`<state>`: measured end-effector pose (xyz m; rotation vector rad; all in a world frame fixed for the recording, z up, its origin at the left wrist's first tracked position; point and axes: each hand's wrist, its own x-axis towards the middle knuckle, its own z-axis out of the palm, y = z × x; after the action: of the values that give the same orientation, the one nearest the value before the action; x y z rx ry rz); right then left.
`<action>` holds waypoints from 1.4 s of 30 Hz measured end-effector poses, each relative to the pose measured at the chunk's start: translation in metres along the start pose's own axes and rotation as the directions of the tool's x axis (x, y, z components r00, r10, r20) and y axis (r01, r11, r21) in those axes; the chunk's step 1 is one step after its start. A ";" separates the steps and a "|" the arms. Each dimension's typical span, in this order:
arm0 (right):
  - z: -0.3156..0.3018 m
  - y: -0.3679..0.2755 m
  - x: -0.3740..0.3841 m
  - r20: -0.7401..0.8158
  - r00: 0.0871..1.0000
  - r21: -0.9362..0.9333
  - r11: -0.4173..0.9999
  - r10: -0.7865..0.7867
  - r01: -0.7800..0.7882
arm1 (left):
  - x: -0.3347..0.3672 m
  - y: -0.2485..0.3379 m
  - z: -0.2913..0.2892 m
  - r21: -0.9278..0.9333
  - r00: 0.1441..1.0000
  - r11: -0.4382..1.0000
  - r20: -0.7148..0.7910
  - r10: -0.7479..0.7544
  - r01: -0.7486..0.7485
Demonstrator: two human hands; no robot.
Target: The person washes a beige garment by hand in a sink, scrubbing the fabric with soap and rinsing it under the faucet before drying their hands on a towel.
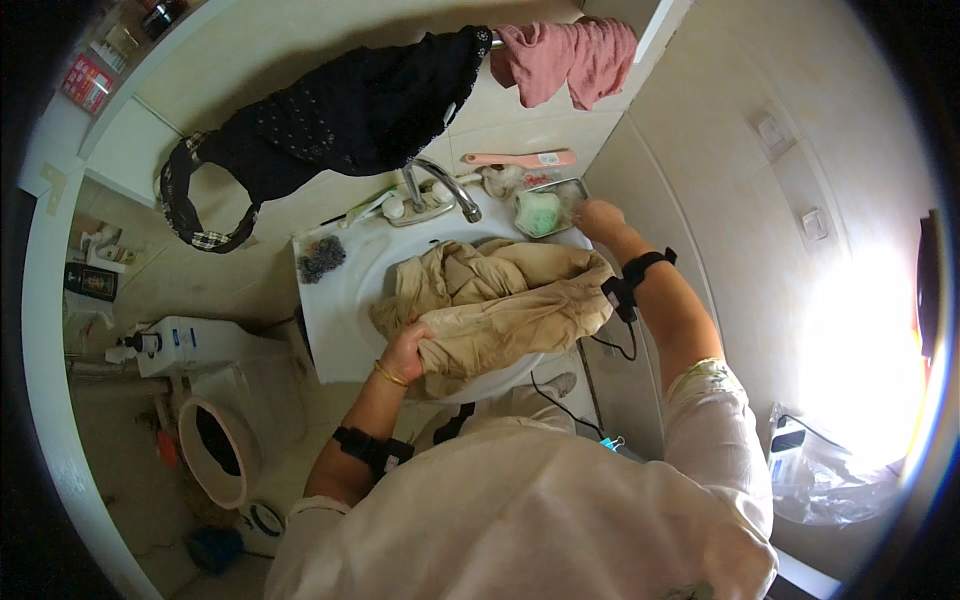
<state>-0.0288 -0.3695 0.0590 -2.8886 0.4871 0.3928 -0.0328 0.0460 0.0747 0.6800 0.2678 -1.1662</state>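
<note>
A khaki cloth garment (505,315) lies bunched in the white washbasin (335,330) and hangs over its front rim. My left hand (405,352) is closed on the near left edge of this garment. At the basin's back right corner, my right hand (600,220) reaches over a small dish (572,226) with a pale green bar of soap (540,210) in it. Its fingers are bent around the dish's right end, by a greyish, blurry thing; what they hold is too small to make out. The curved chrome tap (462,195) arches over the basin behind the garment.
A dark scouring pad (321,260) rests on the basin's left corner. Behind the tap lies a pink-handled brush or comb (520,159). Black clothing (350,115) and a pink cloth (565,60) hang above. A toilet (215,450) stands at left, a tiled wall (740,200) at right.
</note>
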 end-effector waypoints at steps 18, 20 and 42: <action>0.011 -0.016 0.003 0.099 0.973 -0.250 0.941 -0.210 0.229 | 0.007 -0.004 -0.018 -0.004 0.997 0.999 -0.056 0.044 -0.044; 0.008 -0.015 0.001 0.113 0.969 -0.212 0.948 -0.218 0.238 | 0.008 -0.006 -0.021 0.015 0.997 0.999 -0.066 0.044 -0.043; 0.040 -0.144 -0.164 -0.156 0.944 0.204 0.926 -0.289 0.317 | 0.002 -0.009 -0.001 0.054 0.987 0.988 -0.056 0.148 -0.145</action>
<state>-0.1380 -0.1786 0.0884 -2.7105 0.0856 0.1019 -0.0403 0.0436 0.0696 0.7670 0.2354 -1.0155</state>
